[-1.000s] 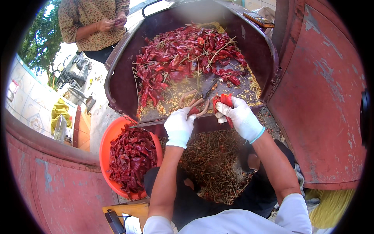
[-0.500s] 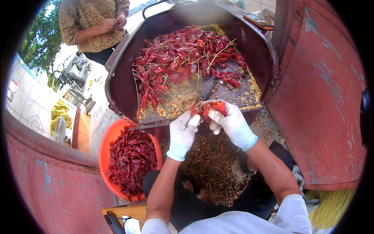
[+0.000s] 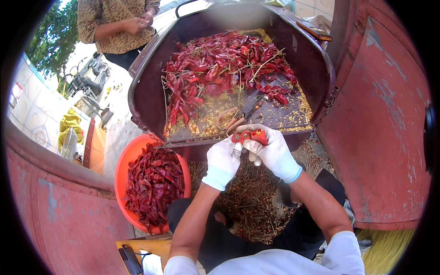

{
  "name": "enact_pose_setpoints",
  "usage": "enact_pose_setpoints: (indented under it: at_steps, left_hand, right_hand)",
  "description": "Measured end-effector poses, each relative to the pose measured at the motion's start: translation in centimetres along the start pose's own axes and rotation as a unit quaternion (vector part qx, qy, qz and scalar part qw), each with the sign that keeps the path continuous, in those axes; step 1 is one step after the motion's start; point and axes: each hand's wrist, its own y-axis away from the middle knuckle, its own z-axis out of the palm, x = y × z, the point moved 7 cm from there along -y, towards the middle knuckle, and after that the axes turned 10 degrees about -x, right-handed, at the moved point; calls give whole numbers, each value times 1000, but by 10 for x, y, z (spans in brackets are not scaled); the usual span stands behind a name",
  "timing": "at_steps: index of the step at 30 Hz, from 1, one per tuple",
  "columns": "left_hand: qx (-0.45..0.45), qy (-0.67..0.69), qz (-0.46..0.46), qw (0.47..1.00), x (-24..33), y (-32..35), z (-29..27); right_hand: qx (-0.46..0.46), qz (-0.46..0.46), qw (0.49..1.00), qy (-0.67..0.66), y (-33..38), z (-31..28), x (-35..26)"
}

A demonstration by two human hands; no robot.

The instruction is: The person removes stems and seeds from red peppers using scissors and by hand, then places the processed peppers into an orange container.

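Both my hands wear white gloves and meet over the near edge of a big dark metal pan (image 3: pixel 145 91). My right hand (image 3: pixel 271 151) grips a bunch of red dried chillies (image 3: pixel 251 135). My left hand (image 3: pixel 223 158) pinches the same bunch at its left end. Scissors (image 3: pixel 240 115) lie on the pan floor just beyond my fingers, among yellow seeds. A large heap of dried chillies (image 3: pixel 220 64) fills the far half of the pan.
An orange basin (image 3: pixel 123 165) of chillies stands at the lower left. Stems and chaff (image 3: pixel 250 201) pile up below my hands. A person in a patterned top (image 3: pixel 114 23) stands at the upper left. Rusty red metal walls (image 3: pixel 385 119) close in on both sides.
My hands drew back from the pan floor toward me with the chillies, and the left hand came in to grip the bunch. The scissors were left lying in the pan.
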Motion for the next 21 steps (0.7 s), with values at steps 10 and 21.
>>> enact_pose_setpoints:
  at_steps: [10, 21]
  left_hand:
    - [-134, 109, -15, 985, 2, -5, 12]
    - [44, -258, -23, 965, -23, -34, -11]
  right_hand:
    - [41, -19, 996, 72, 0, -23, 0]
    - [86, 13, 996, -5, 2, -57, 6]
